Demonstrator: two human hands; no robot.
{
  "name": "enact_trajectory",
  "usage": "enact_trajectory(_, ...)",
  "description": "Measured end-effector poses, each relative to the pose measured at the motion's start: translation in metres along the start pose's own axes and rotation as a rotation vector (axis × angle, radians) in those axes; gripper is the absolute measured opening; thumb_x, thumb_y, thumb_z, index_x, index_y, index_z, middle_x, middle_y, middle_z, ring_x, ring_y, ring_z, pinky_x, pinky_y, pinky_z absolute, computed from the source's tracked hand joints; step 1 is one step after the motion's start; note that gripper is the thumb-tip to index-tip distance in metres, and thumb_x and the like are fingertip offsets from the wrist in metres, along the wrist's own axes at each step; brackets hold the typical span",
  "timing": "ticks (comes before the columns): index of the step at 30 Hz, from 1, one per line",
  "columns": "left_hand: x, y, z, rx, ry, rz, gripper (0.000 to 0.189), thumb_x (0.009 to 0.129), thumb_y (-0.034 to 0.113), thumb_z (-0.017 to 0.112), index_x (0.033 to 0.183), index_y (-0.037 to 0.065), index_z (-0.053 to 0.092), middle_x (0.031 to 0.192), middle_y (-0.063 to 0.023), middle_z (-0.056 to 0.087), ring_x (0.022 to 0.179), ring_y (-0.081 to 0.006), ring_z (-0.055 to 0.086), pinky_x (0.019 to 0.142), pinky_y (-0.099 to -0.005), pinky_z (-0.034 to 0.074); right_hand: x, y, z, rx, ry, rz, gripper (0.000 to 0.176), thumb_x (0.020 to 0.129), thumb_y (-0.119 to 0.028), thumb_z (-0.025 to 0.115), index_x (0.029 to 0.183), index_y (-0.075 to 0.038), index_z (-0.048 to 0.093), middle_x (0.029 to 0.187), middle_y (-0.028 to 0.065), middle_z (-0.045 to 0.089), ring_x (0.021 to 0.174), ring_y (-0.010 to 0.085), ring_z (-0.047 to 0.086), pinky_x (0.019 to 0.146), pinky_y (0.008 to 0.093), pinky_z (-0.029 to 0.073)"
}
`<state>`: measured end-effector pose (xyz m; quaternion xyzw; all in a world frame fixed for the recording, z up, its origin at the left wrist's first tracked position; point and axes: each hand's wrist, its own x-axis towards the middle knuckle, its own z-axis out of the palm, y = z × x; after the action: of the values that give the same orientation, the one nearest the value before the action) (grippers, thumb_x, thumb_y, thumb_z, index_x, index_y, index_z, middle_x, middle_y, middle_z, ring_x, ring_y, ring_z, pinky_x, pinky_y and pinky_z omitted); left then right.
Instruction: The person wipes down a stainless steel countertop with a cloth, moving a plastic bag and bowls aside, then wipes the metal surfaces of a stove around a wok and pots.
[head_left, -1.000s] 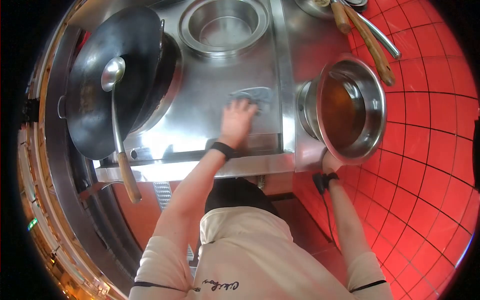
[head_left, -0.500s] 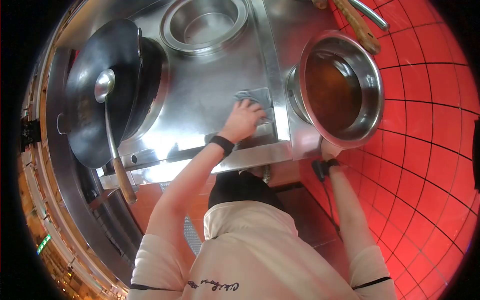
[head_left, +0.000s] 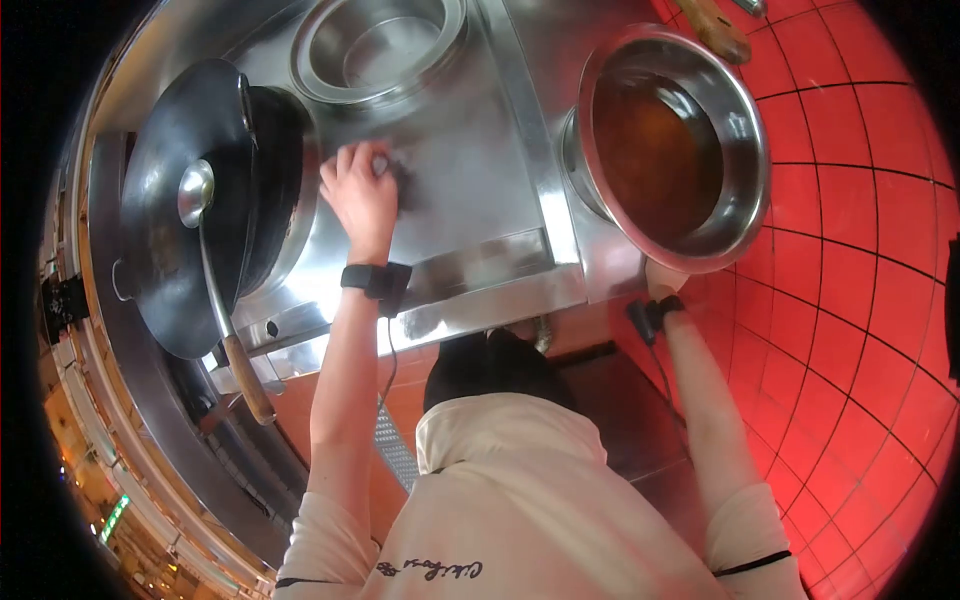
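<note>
My left hand (head_left: 362,200) is over the steel counter (head_left: 460,180), between the wok and the metal bowl, with its fingers curled. A small part of a grey cloth (head_left: 381,166) shows by the fingertips; the rest is hidden under the hand. My right hand (head_left: 664,280) is at the near underside of a large steel bowl (head_left: 745,130) holding brownish liquid. The bowl's rim covers its fingers, so their grip is hidden.
A dark wok (head_left: 165,260) stands tilted at the left, with a wooden-handled ladle (head_left: 212,270) resting in it. A round steel basin (head_left: 305,60) is set at the back. A wooden handle (head_left: 718,30) lies near the red tiled wall (head_left: 850,210).
My left hand has moved left across the counter with the cloth, from near the steel bowl toward the wok. The right hand stays at the bowl. The view has shifted slightly.
</note>
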<state>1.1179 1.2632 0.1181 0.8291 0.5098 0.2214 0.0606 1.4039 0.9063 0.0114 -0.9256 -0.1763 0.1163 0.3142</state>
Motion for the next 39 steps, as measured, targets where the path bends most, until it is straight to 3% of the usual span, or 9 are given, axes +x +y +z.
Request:
enact_trajectory(4, 0.034, 0.04, -0.008, -0.38, 0.177, 0.038, 0.052, 0.081, 0.016, 0.071, 0.131, 0.013, 0.057, 0.126, -0.0131, 0.056, 0.111, -0.0333, 0.054, 0.095, -0.0436, 0.043, 0.025, 0.052, 0.007, -0.274, 0.012, -0.193, 0.035, 0.102, -0.028, 0.047, 0.128, -0.006, 0.055, 0.131, 0.0148, 0.057, 0.123, 0.0287, 0.051, 0.104, 0.0373, 0.04)
enact_trajectory(8, 0.039, 0.01, 0.045, -0.178, -0.201, 0.052, 0.063, 0.084, 0.036, 0.07, 0.141, 0.018, 0.05, 0.143, -0.0137, 0.047, 0.127, -0.0351, 0.047, 0.106, -0.0531, 0.035, 0.024, 0.044, 0.005, -0.379, -0.041, -0.272, 0.034, 0.103, -0.026, 0.044, 0.129, -0.005, 0.054, 0.131, 0.0142, 0.057, 0.122, 0.0294, 0.051, 0.103, 0.0383, 0.04)
enact_trajectory(10, 0.031, 0.0, 0.061, 0.144, -0.64, 0.146, 0.078, 0.083, 0.044, 0.071, 0.149, 0.022, 0.038, 0.148, -0.013, 0.042, 0.138, -0.0353, 0.037, 0.112, -0.0623, 0.025, 0.033, 0.114, 0.027, -1.468, 0.05, -0.526, 0.051, 0.097, -0.028, 0.059, 0.141, -0.007, 0.044, 0.143, 0.0101, 0.048, 0.128, 0.0272, 0.048, 0.111, 0.0352, 0.035)
enact_trajectory(11, 0.035, -0.003, 0.06, 0.16, -0.672, 0.203, 0.089, 0.08, 0.045, 0.074, 0.154, 0.024, 0.028, 0.15, -0.0135, 0.041, 0.144, -0.0352, 0.028, 0.113, -0.0674, 0.017, 0.021, 0.074, 0.02, -0.91, 0.147, -0.454, 0.046, 0.097, -0.029, 0.058, 0.136, -0.006, 0.05, 0.138, 0.0113, 0.053, 0.124, 0.029, 0.051, 0.108, 0.0376, 0.039)
enact_trajectory(12, 0.036, -0.005, 0.06, 0.158, -0.681, 0.201, 0.089, 0.08, 0.045, 0.074, 0.154, 0.024, 0.028, 0.15, -0.0135, 0.041, 0.144, -0.0352, 0.028, 0.113, -0.0674, 0.017, 0.018, 0.049, 0.01, -0.916, 0.139, -0.452, 0.046, 0.097, -0.029, 0.058, 0.136, -0.006, 0.05, 0.138, 0.0113, 0.053, 0.124, 0.029, 0.051, 0.108, 0.0376, 0.039)
enact_trajectory(15, 0.035, -0.009, 0.071, 0.129, -0.497, 0.381, 0.093, 0.071, 0.036, 0.082, 0.149, 0.019, 0.035, 0.135, -0.017, 0.05, 0.125, -0.038, 0.048, 0.105, -0.0552, 0.038, 0.002, -0.023, -0.013, -0.156, -0.028, -0.044, 0.041, 0.097, -0.033, 0.058, 0.126, -0.004, 0.057, 0.13, 0.0134, 0.059, 0.122, 0.0308, 0.052, 0.103, 0.0424, 0.04)
enact_trajectory(19, 0.001, 0.034, 0.066, 0.198, -0.532, 0.397, 0.087, 0.069, 0.033, 0.083, 0.142, 0.007, 0.042, 0.117, -0.0175, 0.054, 0.108, -0.0365, 0.055, 0.083, -0.045, 0.054, 0.006, -0.016, -0.014, -0.176, -0.03, -0.093, 0.042, 0.096, -0.033, 0.059, 0.126, -0.005, 0.057, 0.13, 0.0136, 0.059, 0.122, 0.0312, 0.052, 0.103, 0.0426, 0.04)
enact_trajectory(30, -0.086, 0.08, 0.05, -0.074, -0.568, 0.297, 0.084, 0.073, 0.019, 0.076, 0.147, 0.009, 0.037, 0.118, -0.0165, 0.055, 0.111, -0.0346, 0.054, 0.093, -0.0437, 0.047, 0.018, 0.008, -0.006, -0.215, -0.02, -0.173, 0.046, 0.095, -0.034, 0.061, 0.129, -0.005, 0.056, 0.133, 0.015, 0.058, 0.125, 0.0333, 0.051, 0.105, 0.0437, 0.039)
enact_trajectory(39, -0.072, -0.072, 0.023, 0.215, -0.41, -0.24, 0.061, 0.072, 0.009, 0.068, 0.13, 0.015, 0.051, 0.117, -0.0162, 0.055, 0.105, -0.0384, 0.058, 0.086, -0.0476, 0.049, 0.012, 0.006, -0.007, -0.156, 0.071, -0.205, 0.046, 0.095, -0.031, 0.061, 0.131, -0.004, 0.054, 0.138, 0.0161, 0.054, 0.126, 0.0328, 0.05, 0.106, 0.0439, 0.038)
